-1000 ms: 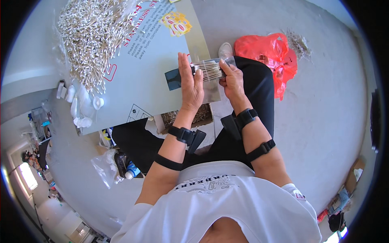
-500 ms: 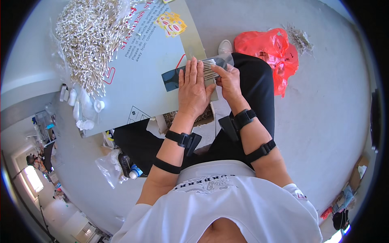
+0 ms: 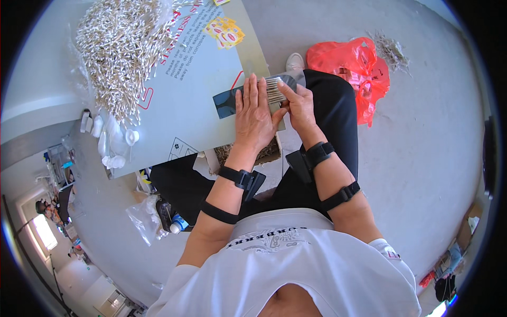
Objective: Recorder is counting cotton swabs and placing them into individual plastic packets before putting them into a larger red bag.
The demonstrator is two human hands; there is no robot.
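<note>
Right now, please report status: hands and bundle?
Left hand flat on stick bundle. Right hand grips bundle's end. Loose stick pile apart, on board.

The board [image 3: 200, 105] is bare between the swab heap [image 3: 119, 47] at its far left corner and both hands at its right edge; small white bottles [image 3: 108, 132] crowd the near left corner.

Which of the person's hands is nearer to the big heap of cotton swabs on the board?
Left. The left hand lies flat on the board, on the same side as the heap of cotton swabs; the right hand is beyond it, holding the small bundle of swabs.
</note>
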